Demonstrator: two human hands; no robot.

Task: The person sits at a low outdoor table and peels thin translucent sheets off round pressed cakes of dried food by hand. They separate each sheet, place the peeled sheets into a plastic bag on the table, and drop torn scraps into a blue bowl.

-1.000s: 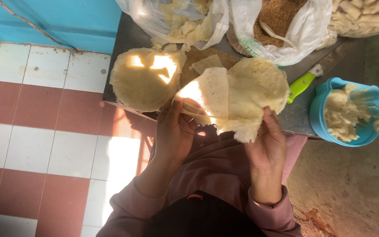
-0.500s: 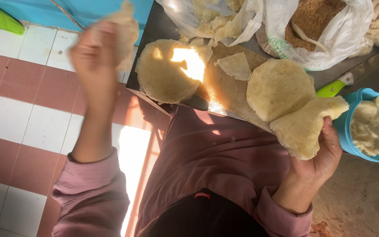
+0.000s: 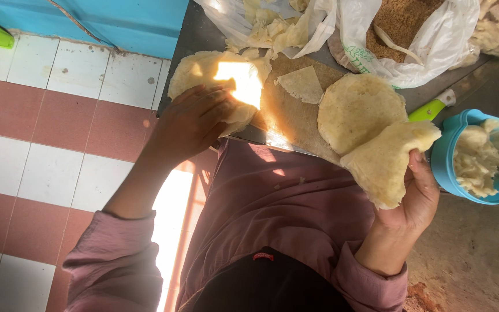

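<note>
Left hand (image 3: 194, 118) has dropped from up in the air and is now lying open, fingers spread, on the flat dough round (image 3: 215, 86) at the tabletop (image 3: 189, 40) edge. Right hand (image 3: 414, 196) is gripping a folded dough sheet (image 3: 388, 159) beside the blue bowl (image 3: 451, 167), just touching another dough disc (image 3: 359, 112).

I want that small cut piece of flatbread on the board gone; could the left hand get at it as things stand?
Probably yes. The left hand rests on the flatbread stack just beside the cut piece, which lies alone on bare board; nothing stands between them.
</note>
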